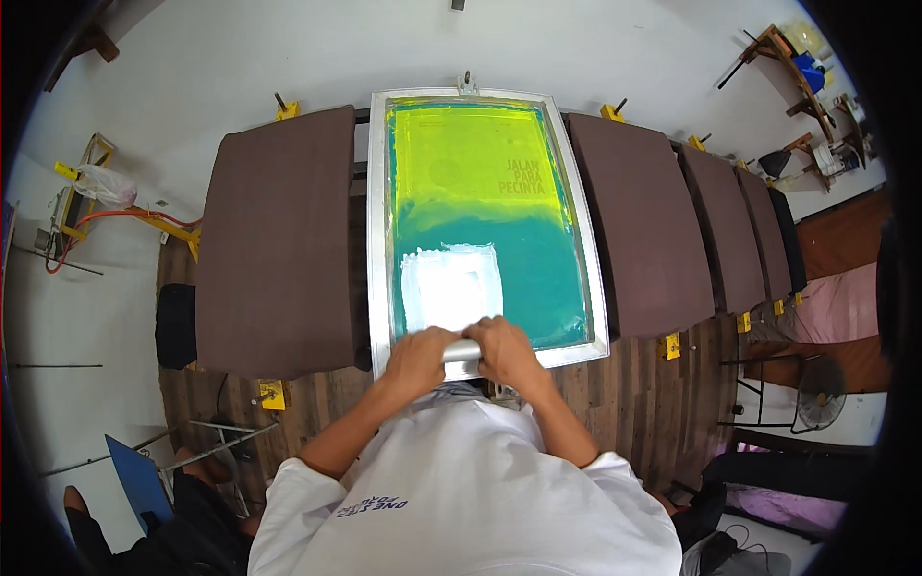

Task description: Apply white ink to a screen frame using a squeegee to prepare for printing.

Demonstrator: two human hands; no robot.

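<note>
Likely print stroke | left hand point(420, 357), right hand point(506, 353): fingers wrapped round silver handle point(462, 351), near end of screen frame point(380, 240) | wants level pressure

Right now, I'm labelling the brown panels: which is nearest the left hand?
The brown panel left of the framed screen is nearest the left hand; the other three brown panels lie right of the screen.

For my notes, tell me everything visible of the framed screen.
The framed screen is a long rectangle with a silvery, metal-looking rim. Its sheet is yellow-green farther off, with darker lettering, and teal nearer, with a white patch. It lies between two brown panels, a metal fitting at its far edge. The left hand and right hand grip a silvery bar over its near end.
</note>
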